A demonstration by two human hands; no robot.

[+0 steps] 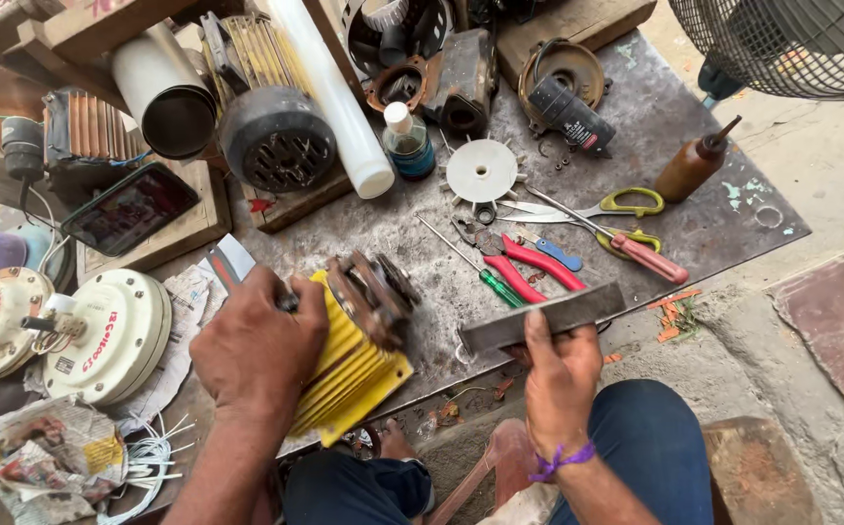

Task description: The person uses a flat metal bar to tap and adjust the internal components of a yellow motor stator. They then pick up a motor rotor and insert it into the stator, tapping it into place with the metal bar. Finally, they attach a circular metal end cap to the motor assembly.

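Note:
My left hand point(257, 350) rests on top of a yellow finned motor housing point(354, 374) and grips it; a rusty brown end piece point(375, 295) sticks out of its far end. My right hand point(558, 379) holds a flat grey metal bar point(543, 317) level, just right of the housing. A purple thread is tied round the right wrist. Both sit over a worn metal sheet point(636, 136) on the ground.
On the sheet lie red-handled pliers point(529, 267), a green screwdriver point(499, 287), yellow scissors point(616, 206), a white fan impeller point(481, 171), a brown squeeze bottle point(694, 163) and a white pipe point(334, 97). Cream ceiling-fan motors point(111, 335) lie at left, a phone point(130, 207) behind.

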